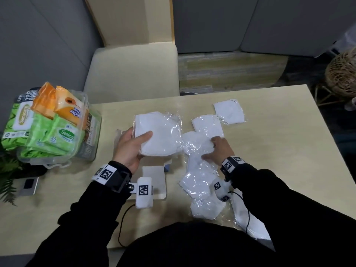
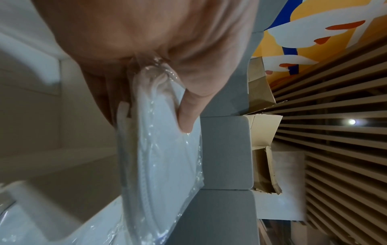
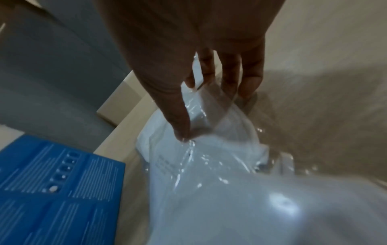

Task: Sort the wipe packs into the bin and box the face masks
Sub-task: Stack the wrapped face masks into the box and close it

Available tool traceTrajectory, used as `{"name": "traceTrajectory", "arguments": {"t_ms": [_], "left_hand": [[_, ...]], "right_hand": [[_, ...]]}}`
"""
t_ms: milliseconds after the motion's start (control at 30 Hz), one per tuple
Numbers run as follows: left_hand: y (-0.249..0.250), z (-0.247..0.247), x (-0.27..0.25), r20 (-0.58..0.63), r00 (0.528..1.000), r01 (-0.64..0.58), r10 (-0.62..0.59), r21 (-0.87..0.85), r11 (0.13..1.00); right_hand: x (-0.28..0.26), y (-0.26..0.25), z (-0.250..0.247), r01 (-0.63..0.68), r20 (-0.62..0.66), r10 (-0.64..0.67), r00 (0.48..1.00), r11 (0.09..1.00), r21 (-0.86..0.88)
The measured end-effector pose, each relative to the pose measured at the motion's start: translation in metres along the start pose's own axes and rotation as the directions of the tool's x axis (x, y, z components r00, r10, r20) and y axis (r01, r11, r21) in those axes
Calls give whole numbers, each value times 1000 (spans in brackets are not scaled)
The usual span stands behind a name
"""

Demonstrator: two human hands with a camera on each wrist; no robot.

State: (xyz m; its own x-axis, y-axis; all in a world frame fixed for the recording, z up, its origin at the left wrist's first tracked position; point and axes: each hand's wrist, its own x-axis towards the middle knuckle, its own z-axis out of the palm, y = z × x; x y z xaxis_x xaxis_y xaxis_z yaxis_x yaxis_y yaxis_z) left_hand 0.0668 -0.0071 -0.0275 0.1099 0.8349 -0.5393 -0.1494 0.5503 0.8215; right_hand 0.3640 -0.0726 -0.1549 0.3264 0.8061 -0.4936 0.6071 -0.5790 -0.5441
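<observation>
Two grips work: my left hand (image 1: 128, 149) pinches the mask stack (image 1: 158, 135), and my right hand (image 1: 219, 149), fingers spread, presses the loose mask (image 1: 196, 144) just right of it.

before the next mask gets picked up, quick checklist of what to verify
1. Left hand has a firm hold on the stack of wrapped masks: ok, thumb on top, fingers beneath.
2. Right hand has a grip on the next mask: not ok, fingers only rest on the wrapper.
3. Wipe packs are in the clear bin: ok.
4. Loose masks remain on the table: ok, several, including the far mask.
5. Blue box is open and ready: cannot tell.
</observation>
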Motion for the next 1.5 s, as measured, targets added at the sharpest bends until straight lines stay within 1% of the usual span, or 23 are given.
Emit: {"name": "traceTrajectory", "arguments": {"t_ms": [100, 200, 267, 300, 400, 500, 567, 633, 700, 800, 867, 933, 1000, 1067, 1133, 1167, 1200, 1233, 1267, 1333, 1367, 1433, 1500], "left_hand": [[-11, 4, 1, -7, 1000, 23, -23, 8, 1000], [-15, 6, -1, 1, 1000, 28, -28, 42, 999], [-16, 7, -3, 12, 1000, 24, -25, 61, 998], [-15, 7, -3, 14, 1000, 23, -24, 67, 998], [-14, 6, -3, 29, 999, 22, -25, 84, 996], [-7, 12, -6, 57, 998, 9, -13, 66, 998], [-1, 18, -10, 70, 998, 10, -9, -11, 1000], [3, 26, -13, 86, 995, 60, -47, -154, 986], [4, 34, -16, 135, 984, 148, -115, -272, 951], [1, 50, -21, 200, 956, 272, -212, -348, 897], [-4, 61, -22, 250, 941, 311, -229, -371, 875], [-8, 71, -23, 268, 936, 322, -230, -378, 868], [-7, 76, -25, 248, 937, 326, -244, -382, 865], [-3, 73, -25, 195, 953, 285, -231, -324, 902], [5, 61, -25, 134, 980, 170, -146, -191, 967], [9, 55, -25, 124, 989, 94, -81, -109, 990], [13, 52, -27, 148, 989, 26, -21, -30, 999], [16, 51, -29, 191, 981, -28, 20, 37, 999], [17, 54, -32, 243, 969, -64, 41, 85, 994], [13, 64, -37, 301, 952, -103, 57, 139, 985], [10, 68, -38, 295, 953, -114, 65, 152, 982], [8, 70, -39, 269, 959, -137, 91, 158, 978], [10, 64, -38, 253, 960, -167, 121, 172, 971]], "right_hand": [[2, -7, 10, -19, 7, 19, 1000, 999, 38], [3, -11, -1, -114, -37, 121, 992, 982, 148], [1, -10, -17, -149, -56, 168, 984, 957, 249], [-1, -9, -26, -154, -46, 181, 982, 925, 347], [-13, -13, -49, -129, 29, 148, 989, 725, 677], [-28, -24, -69, -109, 66, 100, 993, 537, 836], [-39, -35, -82, -70, 56, 48, 997, 391, 918], [-50, -47, -89, -47, 54, -20, 998, 238, 970], [-60, -60, -89, -80, 87, -95, 992, 80, 994], [-73, -79, -77, -131, 111, -150, 982, -133, 982], [-85, -95, -64, -153, 112, -184, 977, -227, 962], [-97, -108, -50, -142, 98, -213, 972, -204, 969], [-105, -115, -42, -105, 79, -245, 966, -93, 990], [-109, -116, -50, -79, 89, -273, 958, 45, 996], [-107, -113, -68, -93, 149, -296, 943, 195, 976], [-105, -109, -76, -92, 190, -311, 931, 303, 949], [-104, -106, -82, -84, 229, -318, 920, 410, 908], [-102, -105, -83, -67, 251, -325, 912, 485, 872], [-103, -108, -83, -42, 244, -339, 909, 507, 861], [-102, -112, -75, 4, 157, -337, 928, 432, 902], [-102, -115, -72, 28, 105, -318, 942, 389, 921], [-98, -117, -67, 56, 62, -303, 951, 366, 929], [-93, -119, -65, 11, 113, -319, 941, 363, 932]]}}
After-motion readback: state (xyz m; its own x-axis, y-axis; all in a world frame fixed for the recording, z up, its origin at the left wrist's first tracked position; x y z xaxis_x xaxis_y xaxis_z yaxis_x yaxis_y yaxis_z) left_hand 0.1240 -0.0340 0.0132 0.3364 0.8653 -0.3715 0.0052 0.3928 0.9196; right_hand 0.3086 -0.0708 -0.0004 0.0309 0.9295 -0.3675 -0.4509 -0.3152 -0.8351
